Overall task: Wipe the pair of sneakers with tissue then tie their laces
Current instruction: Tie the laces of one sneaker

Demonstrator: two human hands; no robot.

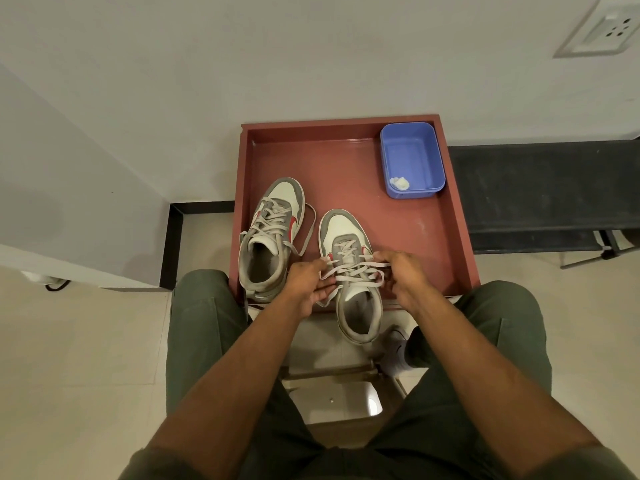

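2 sneakers sit on the red tray [460, 216]. The right sneaker [349, 244] lies at the near edge, the left hand [308, 285] and right hand [405, 275] each pinching its laces [356, 270]. The left sneaker [270, 237] lies by the left edge, laces loose. A blue tub [412, 157] holding crumpled tissue [399, 182] occupies the far right corner.

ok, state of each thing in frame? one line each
left sneaker: on tray, laces loose, untied
right sneaker: heel overhangs tray edge, laces being tied
left hand: pinches a lace
right hand: pinches a lace
blue tub: open, upright, in the tray's far right corner
tissue: crumpled, inside tub
red tray: holds sneakers and tub
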